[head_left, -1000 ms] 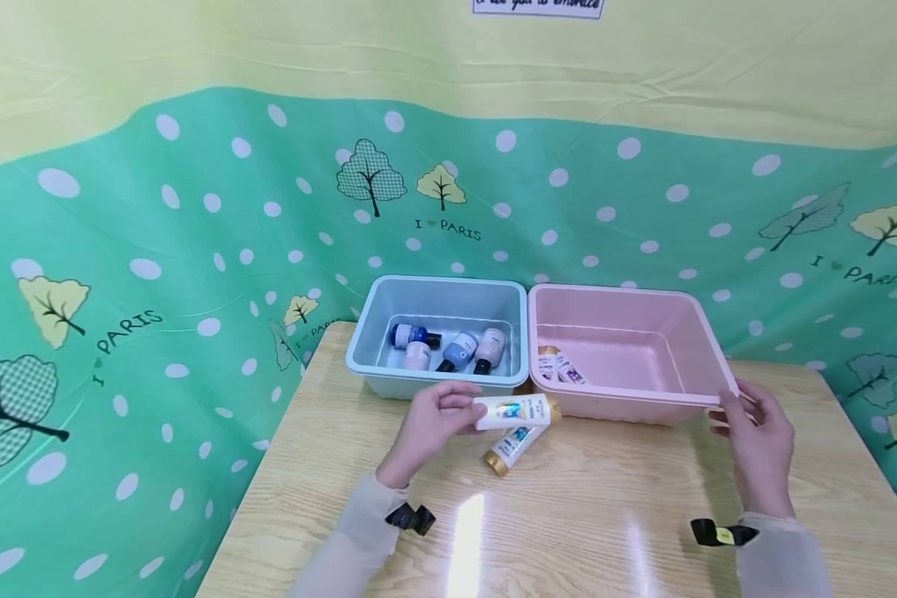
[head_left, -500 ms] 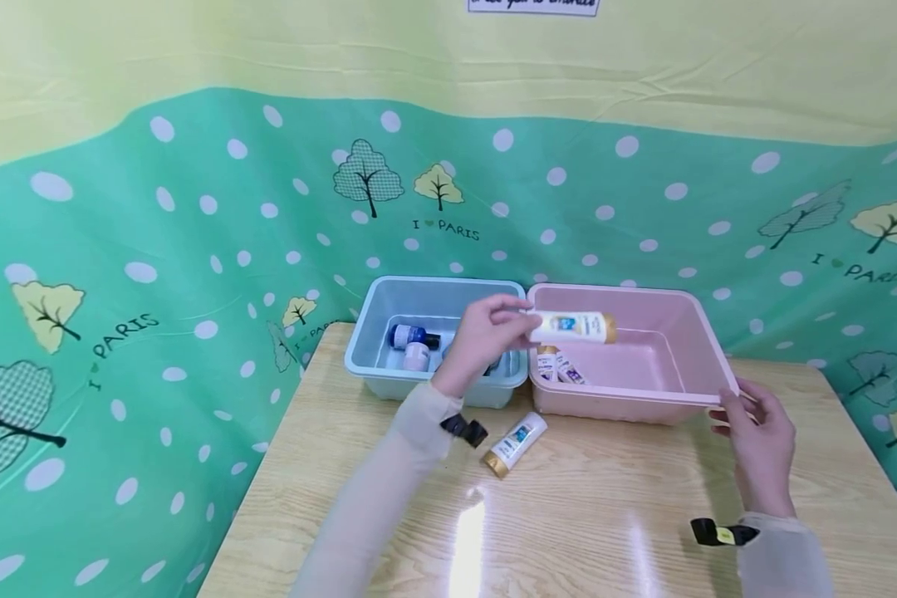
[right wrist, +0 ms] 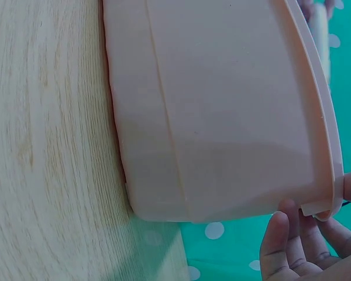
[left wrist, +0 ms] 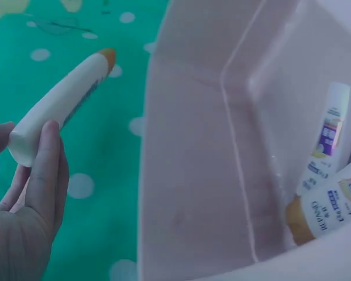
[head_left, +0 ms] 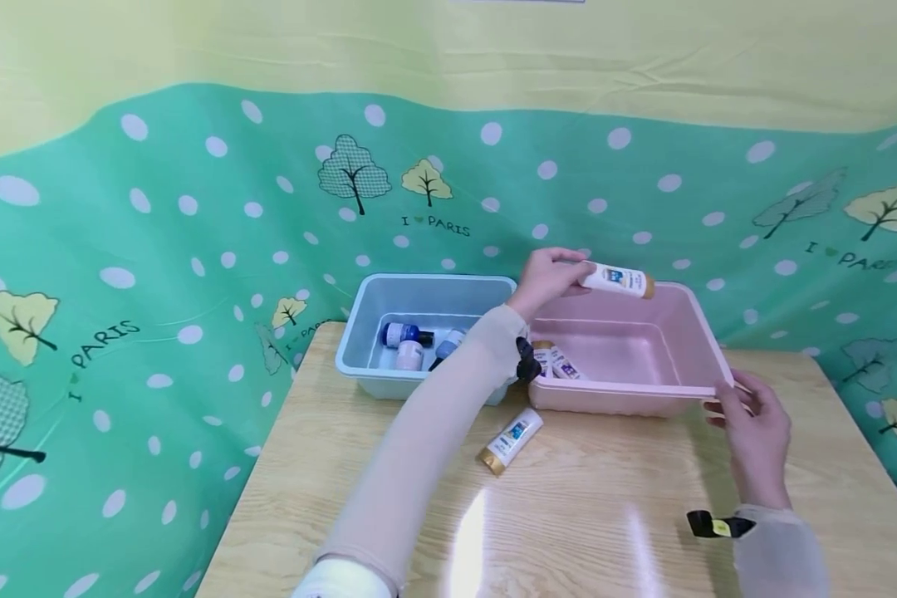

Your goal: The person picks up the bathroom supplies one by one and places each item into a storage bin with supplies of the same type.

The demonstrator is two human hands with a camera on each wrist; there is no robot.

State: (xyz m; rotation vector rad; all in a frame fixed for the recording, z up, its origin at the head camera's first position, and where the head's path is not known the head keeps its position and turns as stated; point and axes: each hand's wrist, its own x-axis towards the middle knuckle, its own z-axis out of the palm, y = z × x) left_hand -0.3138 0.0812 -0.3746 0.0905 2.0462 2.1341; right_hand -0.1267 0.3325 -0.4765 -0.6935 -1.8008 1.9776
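My left hand (head_left: 549,281) pinches a white bottle with a gold cap (head_left: 619,281) by its base, over the back of the pink bin (head_left: 706,336). In the left wrist view the thumb and fingers hold the bottle's white end (left wrist: 52,111), cap pointing away. My right hand (head_left: 755,436) grips the bin's front right corner, thumb on the rim and fingers beneath it, as the right wrist view shows. Inside the bin two white bottles with purple labels (left wrist: 327,140) lie at the left end. Another gold-capped white bottle (head_left: 512,440) lies on the table in front.
A blue bin (head_left: 351,349) stands left of the pink one, holding a dark blue bottle (head_left: 402,335), a pale bottle (head_left: 409,355) and a light blue one; my left sleeve hides part of it. A green polka-dot curtain (head_left: 217,208) hangs behind the wooden table (head_left: 598,498).
My left hand has carried the bottle up and to the right, from near the table's front bottle to over the pink bin's back. The right hand keeps its grip on the bin corner.
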